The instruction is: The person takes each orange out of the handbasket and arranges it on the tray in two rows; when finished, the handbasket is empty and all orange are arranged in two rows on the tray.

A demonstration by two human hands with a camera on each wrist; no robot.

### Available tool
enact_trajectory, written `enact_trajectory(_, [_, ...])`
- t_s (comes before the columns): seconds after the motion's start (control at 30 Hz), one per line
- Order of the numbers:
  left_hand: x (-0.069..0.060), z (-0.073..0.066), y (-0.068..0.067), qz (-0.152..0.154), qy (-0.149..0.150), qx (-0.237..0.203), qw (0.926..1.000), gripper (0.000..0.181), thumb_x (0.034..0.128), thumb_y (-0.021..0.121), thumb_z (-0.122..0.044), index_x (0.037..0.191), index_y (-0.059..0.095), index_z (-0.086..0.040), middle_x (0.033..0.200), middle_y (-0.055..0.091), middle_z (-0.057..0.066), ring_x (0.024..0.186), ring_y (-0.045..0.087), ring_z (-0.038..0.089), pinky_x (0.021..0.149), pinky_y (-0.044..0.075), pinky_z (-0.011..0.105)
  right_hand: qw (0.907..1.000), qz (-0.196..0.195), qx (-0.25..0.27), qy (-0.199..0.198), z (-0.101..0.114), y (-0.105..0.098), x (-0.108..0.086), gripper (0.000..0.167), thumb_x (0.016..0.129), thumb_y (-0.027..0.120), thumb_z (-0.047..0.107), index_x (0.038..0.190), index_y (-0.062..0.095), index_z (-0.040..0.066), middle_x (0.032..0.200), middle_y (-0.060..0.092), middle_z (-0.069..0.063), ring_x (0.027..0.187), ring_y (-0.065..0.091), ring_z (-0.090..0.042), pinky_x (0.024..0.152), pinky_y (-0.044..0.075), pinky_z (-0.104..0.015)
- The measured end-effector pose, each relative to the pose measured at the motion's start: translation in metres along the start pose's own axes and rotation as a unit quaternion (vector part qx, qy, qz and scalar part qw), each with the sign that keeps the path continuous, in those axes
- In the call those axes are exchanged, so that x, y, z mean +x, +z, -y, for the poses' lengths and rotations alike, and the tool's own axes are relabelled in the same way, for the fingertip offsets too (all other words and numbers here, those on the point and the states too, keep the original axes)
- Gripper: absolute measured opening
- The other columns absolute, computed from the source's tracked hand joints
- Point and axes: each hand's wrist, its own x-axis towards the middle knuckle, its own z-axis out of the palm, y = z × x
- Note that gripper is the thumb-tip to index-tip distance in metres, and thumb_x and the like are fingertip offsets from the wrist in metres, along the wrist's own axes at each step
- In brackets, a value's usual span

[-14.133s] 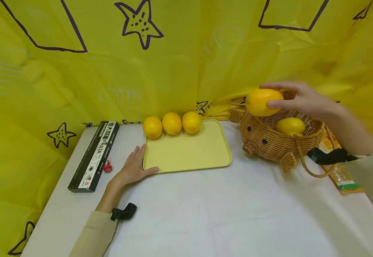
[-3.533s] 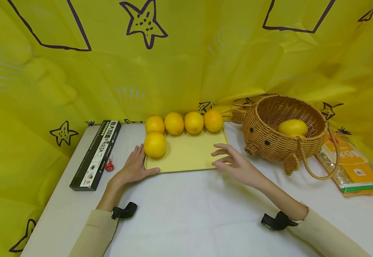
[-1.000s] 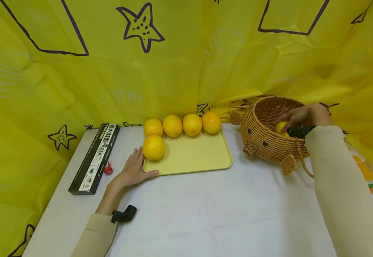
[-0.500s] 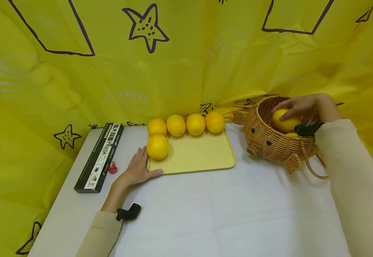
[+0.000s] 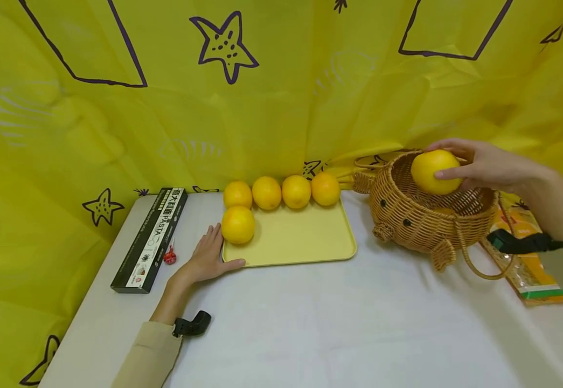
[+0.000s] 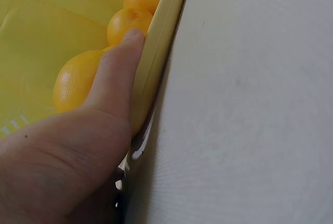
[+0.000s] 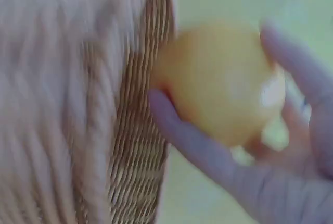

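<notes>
My right hand (image 5: pixel 494 164) grips an orange (image 5: pixel 433 172) just above the opening of the wicker basket (image 5: pixel 426 234), which has a pig's face. In the right wrist view that orange (image 7: pixel 218 83) is blurred, with thumb and fingers around it. Another orange piece of fruit (image 5: pixel 445 211) shows partly inside the basket. My left hand (image 5: pixel 204 260) rests at the near left corner of the yellow tray (image 5: pixel 305 234), fingers straight along its side and thumb on the front rim. On the tray, several oranges (image 5: pixel 296 192) line the back edge, and one orange (image 5: pixel 238 224) sits in front of the leftmost.
A black pasta box (image 5: pixel 150 240) lies left of the tray, with a red lollipop (image 5: pixel 169 255) beside it. An orange-and-clear food packet (image 5: pixel 535 269) lies partly under the basket's right side. A yellow cloth (image 5: pixel 271 108) hangs behind the white table (image 5: pixel 310 318).
My right hand has come up out of the basket with an orange. Since the oldest frame, the tray's back row has grown and one orange has started a second row. The left hand stays put.
</notes>
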Motion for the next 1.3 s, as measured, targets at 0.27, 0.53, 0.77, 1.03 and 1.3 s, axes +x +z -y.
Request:
enact_trajectory(0.27, [-0.001, -0.001, 0.003, 0.002, -0.002, 0.0, 1.0, 0.112, 0.0841, 0.068, -0.052, 0.153, 0.002, 0.006, 0.161, 0.0, 0.027, 0.15, -0.003, 0.044, 0.123, 0.001, 0.057, 0.9907, -0.058, 0.12, -0.028, 0.048, 0.069, -0.04, 0.051, 0.101, 0.052, 0.023, 0.147, 0.032, 0.032, 0.134, 0.038, -0.003, 0.092, 0.068, -0.013, 0.073, 0.061, -0.044])
enact_trajectory(0.53, [0.0, 0.001, 0.002, 0.001, -0.003, 0.002, 1.0, 0.112, 0.0843, 0.067, -0.053, 0.153, 0.002, 0.006, 0.161, -0.001, 0.027, 0.15, -0.004, 0.043, 0.123, 0.001, 0.057, 0.9689, -0.025, 0.231, -0.084, 0.066, 0.108, -0.033, 0.05, 0.101, 0.051, 0.016, 0.148, 0.036, 0.027, 0.133, 0.039, 0.001, 0.096, 0.069, -0.016, 0.072, 0.06, -0.049])
enact_trajectory(0.77, [0.0, 0.0, 0.0, 0.005, -0.001, 0.0, 1.0, 0.113, 0.0836, 0.067, -0.055, 0.153, 0.002, 0.006, 0.161, -0.001, 0.027, 0.15, -0.004, 0.043, 0.123, 0.001, 0.057, 0.9637, -0.025, 0.257, -0.068, 0.074, 0.126, -0.023, 0.068, 0.092, 0.065, 0.009, 0.147, 0.031, 0.031, 0.14, 0.033, -0.01, 0.106, 0.061, -0.019, 0.078, 0.059, -0.051])
enact_trajectory(1.03, [0.001, 0.001, 0.0, 0.006, -0.005, 0.001, 1.0, 0.114, 0.0831, 0.067, -0.056, 0.154, 0.001, 0.004, 0.162, -0.001, 0.025, 0.151, -0.005, 0.042, 0.123, 0.001, 0.056, 0.9564, -0.02, 0.277, -0.09, 0.081, 0.152, 0.001, 0.073, 0.088, 0.069, 0.007, 0.148, 0.031, 0.029, 0.142, 0.033, -0.018, 0.104, 0.064, -0.023, 0.076, 0.061, -0.047])
enact_trajectory(1.3, [0.0, 0.001, 0.001, 0.0, 0.0, -0.001, 1.0, 0.114, 0.0828, 0.067, -0.057, 0.154, 0.002, 0.005, 0.161, 0.0, 0.027, 0.15, -0.004, 0.043, 0.123, 0.001, 0.057, 0.9721, -0.004, 0.219, -0.085, 0.097, 0.191, 0.042, 0.077, 0.086, 0.073, 0.021, 0.15, 0.03, 0.027, 0.148, 0.038, -0.015, 0.115, 0.058, -0.034, 0.08, 0.06, -0.041])
